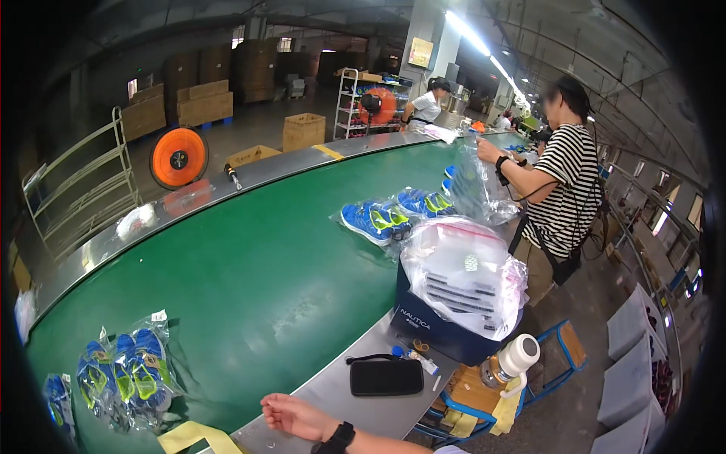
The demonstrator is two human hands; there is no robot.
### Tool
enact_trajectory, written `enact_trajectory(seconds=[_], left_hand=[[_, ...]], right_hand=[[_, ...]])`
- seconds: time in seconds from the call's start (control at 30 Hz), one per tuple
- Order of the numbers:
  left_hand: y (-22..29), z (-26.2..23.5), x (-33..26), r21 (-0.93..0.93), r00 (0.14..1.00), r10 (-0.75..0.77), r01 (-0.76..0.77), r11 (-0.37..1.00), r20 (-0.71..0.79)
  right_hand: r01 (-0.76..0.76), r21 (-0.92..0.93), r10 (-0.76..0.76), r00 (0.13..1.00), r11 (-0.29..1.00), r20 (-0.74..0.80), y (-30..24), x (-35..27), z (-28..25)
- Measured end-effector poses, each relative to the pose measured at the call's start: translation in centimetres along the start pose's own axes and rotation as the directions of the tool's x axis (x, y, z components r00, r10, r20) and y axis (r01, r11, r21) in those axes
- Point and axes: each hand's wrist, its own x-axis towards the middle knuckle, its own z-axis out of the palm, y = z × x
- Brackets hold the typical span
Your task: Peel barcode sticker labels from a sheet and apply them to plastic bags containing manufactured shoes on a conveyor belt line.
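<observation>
My right hand reaches leftward over the metal ledge at the belt's near edge, a black band on its wrist. Its fingers bend loosely, and I see nothing in them. My left hand is out of view. Left of my hand, blue-and-lime sneakers in clear bags lie on the green conveyor belt. Another bagged sneaker sits at the far left. A yellow sheet lies between my hand and the bags. A black zip case rests on the ledge to the right.
A dark blue box of plastic bags stands right of the case, beside a white jug on a stool. More bagged sneakers lie farther up the belt. A co-worker in stripes holds a clear bag. An orange fan stands beyond.
</observation>
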Motion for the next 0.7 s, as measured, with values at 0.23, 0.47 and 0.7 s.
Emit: enact_trajectory(seconds=[0.23, 0.47, 0.7], left_hand=[[-0.8, -5.2, -7.9, 0.486, 0.948, 0.266, -0.317, 0.814, 0.172], [-10.6, -14.7, -17.5, 0.141, 0.633, -0.65, 0.662, 0.736, 0.419], [-33.7, -19.4, -33.5, -0.037, 0.332, -0.545, 0.829, 0.558, -0.77]], right_hand=[[0.013, 0.047, -0.012, 1.0, 0.999, -0.018, -0.8, 0.4, 0.0], [-0.005, 0.106, 0.021, 0.988, 0.994, -0.151, 0.3, -0.1, 0.7], [-0.016, -0.048, 0.016, 1.0, 0.999, -0.003, 0.8, 0.2, -0.2]])
